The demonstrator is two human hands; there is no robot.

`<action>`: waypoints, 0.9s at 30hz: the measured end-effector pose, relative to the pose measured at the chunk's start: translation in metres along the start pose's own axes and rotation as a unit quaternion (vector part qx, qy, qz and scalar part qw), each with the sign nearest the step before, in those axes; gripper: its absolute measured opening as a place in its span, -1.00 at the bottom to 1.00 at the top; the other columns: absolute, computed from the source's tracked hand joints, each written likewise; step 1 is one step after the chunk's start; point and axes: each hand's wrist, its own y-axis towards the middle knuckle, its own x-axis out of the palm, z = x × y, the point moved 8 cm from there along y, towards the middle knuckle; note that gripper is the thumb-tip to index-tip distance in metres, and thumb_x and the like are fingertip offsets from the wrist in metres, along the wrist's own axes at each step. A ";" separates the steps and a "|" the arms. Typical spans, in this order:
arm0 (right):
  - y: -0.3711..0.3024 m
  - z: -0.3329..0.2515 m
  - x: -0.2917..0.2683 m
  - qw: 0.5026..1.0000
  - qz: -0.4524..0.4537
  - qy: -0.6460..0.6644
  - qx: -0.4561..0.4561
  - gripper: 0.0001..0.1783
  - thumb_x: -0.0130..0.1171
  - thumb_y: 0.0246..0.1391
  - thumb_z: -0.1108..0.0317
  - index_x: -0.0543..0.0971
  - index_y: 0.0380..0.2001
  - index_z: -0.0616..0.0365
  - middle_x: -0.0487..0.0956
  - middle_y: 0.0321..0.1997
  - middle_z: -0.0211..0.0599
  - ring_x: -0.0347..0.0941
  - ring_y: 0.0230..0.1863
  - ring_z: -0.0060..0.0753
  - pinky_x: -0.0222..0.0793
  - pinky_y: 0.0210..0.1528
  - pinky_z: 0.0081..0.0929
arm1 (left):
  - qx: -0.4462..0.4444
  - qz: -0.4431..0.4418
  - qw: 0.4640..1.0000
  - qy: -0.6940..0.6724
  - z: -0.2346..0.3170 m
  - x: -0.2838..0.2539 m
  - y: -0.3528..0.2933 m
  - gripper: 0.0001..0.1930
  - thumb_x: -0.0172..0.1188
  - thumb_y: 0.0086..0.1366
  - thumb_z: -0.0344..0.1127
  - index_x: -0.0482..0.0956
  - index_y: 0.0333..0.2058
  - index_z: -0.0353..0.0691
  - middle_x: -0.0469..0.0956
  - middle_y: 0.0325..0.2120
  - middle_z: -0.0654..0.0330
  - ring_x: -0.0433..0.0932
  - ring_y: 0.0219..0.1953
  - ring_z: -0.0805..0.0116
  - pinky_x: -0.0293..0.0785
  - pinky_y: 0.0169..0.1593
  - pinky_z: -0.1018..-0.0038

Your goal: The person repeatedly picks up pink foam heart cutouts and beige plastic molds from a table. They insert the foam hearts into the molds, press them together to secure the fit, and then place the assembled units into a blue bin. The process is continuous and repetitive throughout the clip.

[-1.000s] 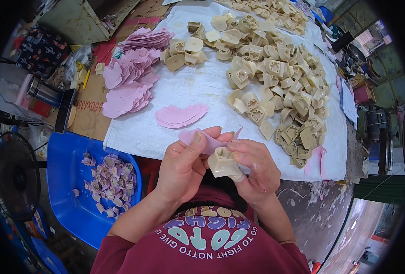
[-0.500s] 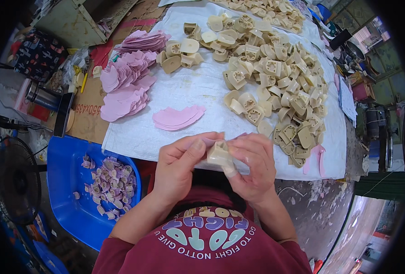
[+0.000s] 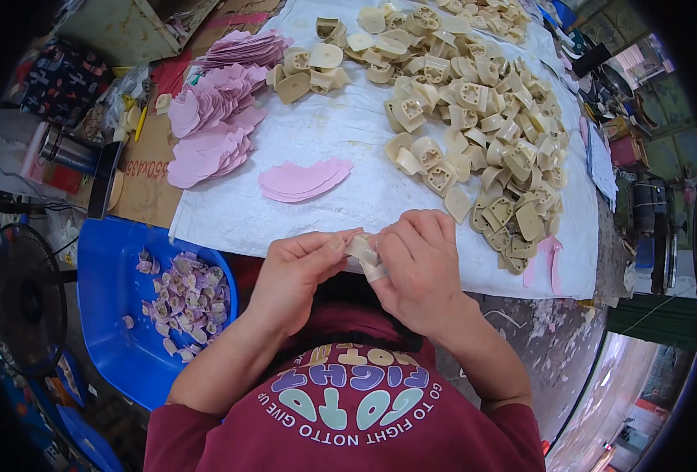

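Note:
Just past the table's near edge, a beige plastic shoe heel [image 3: 361, 251] is between my two hands. My right hand [image 3: 421, 271] is closed around it, its fingers covering much of the heel. A strip of pink sheet material, mostly hidden by fingers, lies along the heel's far side. My left hand [image 3: 295, 277] pinches the pink material's left end against the heel. A few loose pink cut pieces [image 3: 305, 181] lie flat on the white cloth beyond my left hand.
A large heap of beige heels [image 3: 474, 118] covers the right and far table. Stacked pink pieces [image 3: 215, 110] stand at the left. Below them, a blue basin [image 3: 112, 338] holds pink-wrapped heels [image 3: 187, 299]. A black fan [image 3: 24, 299] stands beside it at far left.
My right hand has turned over the heel, its back now uppermost, and covers more of it. My left hand has shifted slightly left, still pinching the pink material.

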 end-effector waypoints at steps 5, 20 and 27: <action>-0.007 0.013 0.001 0.999 0.012 0.048 -0.011 -0.67 0.32 -0.34 0.38 0.47 -0.40 0.12 0.44 -0.39 -0.34 0.36 -0.22 -0.21 0.16 -0.09 -0.21 | -0.045 -0.093 0.993 -0.048 -0.005 -0.003 0.012 -0.82 0.14 0.32 -0.37 0.61 -0.22 -0.37 0.57 -0.05 -0.03 0.56 -0.08 0.36 0.46 0.06 0.41; -0.014 0.022 0.017 0.960 0.038 0.252 0.115 -0.70 0.37 -0.25 0.44 0.58 -0.33 0.10 0.48 -0.42 -0.41 0.38 -0.27 -0.32 0.23 -0.20 -0.39 | -0.008 -0.250 0.955 0.160 0.033 0.016 0.019 -0.80 0.21 0.24 -0.47 0.53 -0.15 -0.30 0.57 -0.28 0.18 0.53 -0.24 0.50 0.45 -0.12 0.54; -0.022 0.039 0.030 0.851 0.087 0.447 0.262 -0.75 0.37 -0.12 0.44 0.60 -0.30 0.15 0.52 -0.36 -0.40 0.43 -0.27 -0.52 0.34 -0.17 -0.55 | 0.140 -0.223 0.961 -0.080 0.026 0.017 0.016 -0.83 0.14 0.30 -0.42 0.61 -0.18 -0.32 0.53 -0.12 0.02 0.51 -0.04 0.27 0.42 0.04 0.35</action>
